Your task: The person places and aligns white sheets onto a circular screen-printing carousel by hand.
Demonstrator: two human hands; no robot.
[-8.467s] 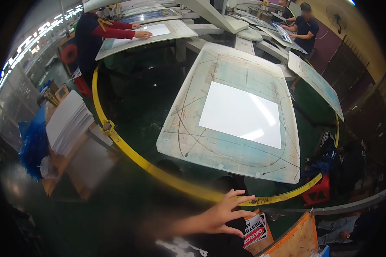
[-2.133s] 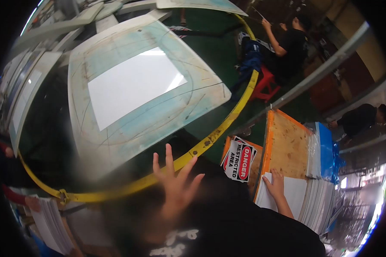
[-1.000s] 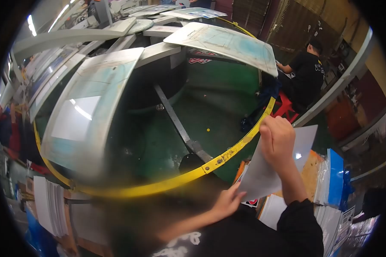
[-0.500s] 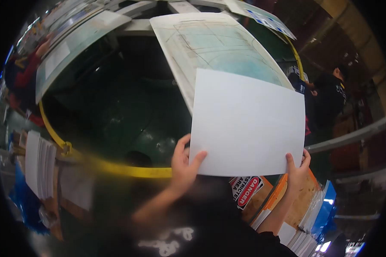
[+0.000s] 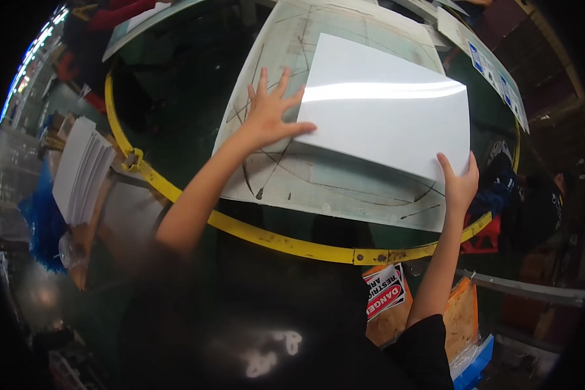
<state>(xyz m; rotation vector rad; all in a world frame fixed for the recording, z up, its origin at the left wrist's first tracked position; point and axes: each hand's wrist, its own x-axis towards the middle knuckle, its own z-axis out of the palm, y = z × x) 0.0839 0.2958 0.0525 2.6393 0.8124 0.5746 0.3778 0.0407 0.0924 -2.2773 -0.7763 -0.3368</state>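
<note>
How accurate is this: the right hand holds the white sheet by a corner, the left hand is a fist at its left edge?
Not a fist: the head view shows the left hand open, fingers spread. The right hand holds the white sheet by a corner.

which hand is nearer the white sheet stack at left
Left. The left hand is right of the stack, across a gap; the right hand is farther right, holding the white sheet.

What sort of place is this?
Probably a printing workshop, perhaps for signs: a stained flat board near a curved yellow rail, a stack of white sheets and a printed danger sign all suggest it.
</note>
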